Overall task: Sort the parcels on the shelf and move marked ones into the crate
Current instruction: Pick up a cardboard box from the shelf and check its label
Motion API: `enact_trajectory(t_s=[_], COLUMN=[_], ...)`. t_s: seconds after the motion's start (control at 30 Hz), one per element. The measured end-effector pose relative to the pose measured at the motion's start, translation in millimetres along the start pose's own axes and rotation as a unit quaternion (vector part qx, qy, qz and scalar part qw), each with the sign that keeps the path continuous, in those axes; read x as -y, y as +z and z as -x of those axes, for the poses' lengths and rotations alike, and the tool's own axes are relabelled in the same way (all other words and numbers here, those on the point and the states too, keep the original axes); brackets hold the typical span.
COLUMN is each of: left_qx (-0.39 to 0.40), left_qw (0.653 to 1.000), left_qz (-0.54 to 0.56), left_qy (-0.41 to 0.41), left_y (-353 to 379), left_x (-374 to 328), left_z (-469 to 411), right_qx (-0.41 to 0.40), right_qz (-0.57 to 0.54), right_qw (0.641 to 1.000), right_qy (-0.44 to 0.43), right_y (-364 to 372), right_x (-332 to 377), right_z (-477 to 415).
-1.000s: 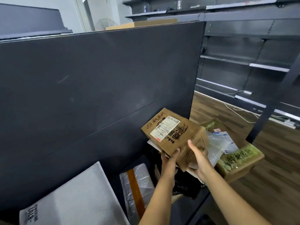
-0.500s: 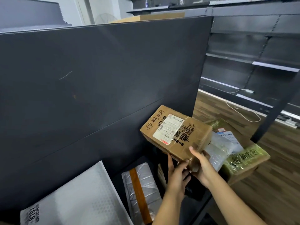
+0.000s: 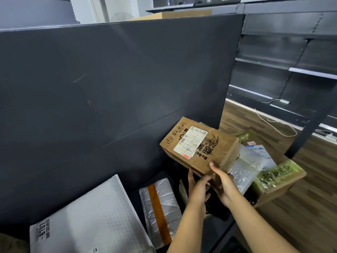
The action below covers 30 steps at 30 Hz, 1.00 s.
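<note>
the right hand gripped the near corner of the box, the left hand flat beneath; its length ran away leftward.

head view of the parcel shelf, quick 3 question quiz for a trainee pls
1. True or false: the right hand grips the brown box.
2. What sits directly right of the brown box? A) bubble-wrap parcel B) a bottle C) a tape roll
3. Fill in: the silver parcel with the orange strip lies to the ___ of the white mailer.
Key: 1 true; 2 A; 3 right
</note>
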<state>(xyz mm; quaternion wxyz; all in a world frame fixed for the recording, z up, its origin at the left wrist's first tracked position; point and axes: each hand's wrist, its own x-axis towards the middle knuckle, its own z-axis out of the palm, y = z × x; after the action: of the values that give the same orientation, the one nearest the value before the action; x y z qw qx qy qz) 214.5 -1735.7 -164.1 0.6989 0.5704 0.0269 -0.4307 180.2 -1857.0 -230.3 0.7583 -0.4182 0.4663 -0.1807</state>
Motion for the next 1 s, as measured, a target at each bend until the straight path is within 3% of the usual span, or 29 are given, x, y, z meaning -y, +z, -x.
enact_trajectory(t_s=[0.1,0.27,1.0], left_qx=[-0.008,-0.007,0.030], left_qw=[1.000,1.000,0.999], left_qz=[0.002,0.015,0.008], left_qy=[0.002,0.016,0.030], left_y=[-1,5,-3], left_x=[4,6,-10], left_z=[1,4,-7], right_qx=[0.055,0.093,0.034], right_qz=[-0.028,-0.096,-0.167], right_qw=[0.998,0.991,0.985], right_qy=[-0.008,-0.009,0.015], right_y=[20,19,23], right_x=[23,31,39], right_z=[55,72,67])
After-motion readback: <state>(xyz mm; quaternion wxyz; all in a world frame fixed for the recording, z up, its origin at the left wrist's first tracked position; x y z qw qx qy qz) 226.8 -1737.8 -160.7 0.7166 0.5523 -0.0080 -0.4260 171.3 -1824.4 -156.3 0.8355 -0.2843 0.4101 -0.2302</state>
